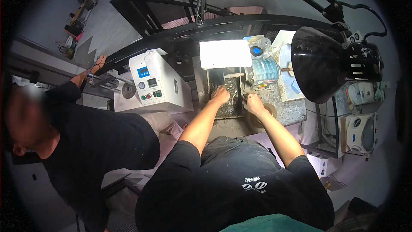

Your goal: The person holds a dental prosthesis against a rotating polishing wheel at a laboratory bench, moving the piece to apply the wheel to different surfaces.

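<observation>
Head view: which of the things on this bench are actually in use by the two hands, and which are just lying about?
In use:
- left hand on the dark wet work tray
- right hand beside the small spindle
- lit work light

Lying about:
- white control box
- black lamp
- blue-capped water bottle
- white machines, far right

- Whatever the left hand [220, 95] and right hand [253, 103] grip is too small to tell.
- The glaring white lit panel [225, 53] is washed out.
- The big black dome lamp shade [319, 64] hides the bench at far right.
</observation>
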Motion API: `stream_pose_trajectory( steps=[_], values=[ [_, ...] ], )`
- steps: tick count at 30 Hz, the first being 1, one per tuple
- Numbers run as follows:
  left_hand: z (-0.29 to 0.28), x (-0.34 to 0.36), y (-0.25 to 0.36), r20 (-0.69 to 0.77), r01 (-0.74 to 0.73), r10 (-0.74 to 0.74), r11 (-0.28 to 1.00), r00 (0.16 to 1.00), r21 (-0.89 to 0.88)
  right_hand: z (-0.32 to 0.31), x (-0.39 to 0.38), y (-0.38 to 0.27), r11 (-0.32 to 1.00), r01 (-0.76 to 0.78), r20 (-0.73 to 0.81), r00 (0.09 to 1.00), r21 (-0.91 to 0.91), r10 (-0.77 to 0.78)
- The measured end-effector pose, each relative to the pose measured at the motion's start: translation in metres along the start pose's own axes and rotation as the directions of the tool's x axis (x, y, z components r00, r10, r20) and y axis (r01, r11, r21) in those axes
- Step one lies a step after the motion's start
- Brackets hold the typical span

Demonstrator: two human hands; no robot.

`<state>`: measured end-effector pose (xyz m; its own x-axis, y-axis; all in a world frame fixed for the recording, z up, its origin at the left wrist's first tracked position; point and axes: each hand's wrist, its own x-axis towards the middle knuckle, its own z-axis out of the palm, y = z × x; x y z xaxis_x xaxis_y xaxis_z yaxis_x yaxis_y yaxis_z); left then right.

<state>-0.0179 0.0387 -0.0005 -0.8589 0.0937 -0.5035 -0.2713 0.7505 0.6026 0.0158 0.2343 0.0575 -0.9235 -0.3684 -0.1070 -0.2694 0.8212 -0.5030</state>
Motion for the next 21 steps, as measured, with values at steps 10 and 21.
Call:
stream_pose_trajectory(
  steps=[10, 21],
  values=[
    [-0.002, -0.027, 0.045, 0.004, -0.214, 0.246, 0.836, 0.969, 0.506, -0.007, -0.03, 0.002, 0.991, -0.042, -0.049, 0.998, 0.129, 0.048],
    [0.009, -0.001, 0.04, 0.119, -0.272, 0.249, 0.791, 0.961, 0.548, -0.03, -0.052, -0.015, 0.994, -0.028, -0.065, 0.997, 0.104, 0.035]
  ],
)
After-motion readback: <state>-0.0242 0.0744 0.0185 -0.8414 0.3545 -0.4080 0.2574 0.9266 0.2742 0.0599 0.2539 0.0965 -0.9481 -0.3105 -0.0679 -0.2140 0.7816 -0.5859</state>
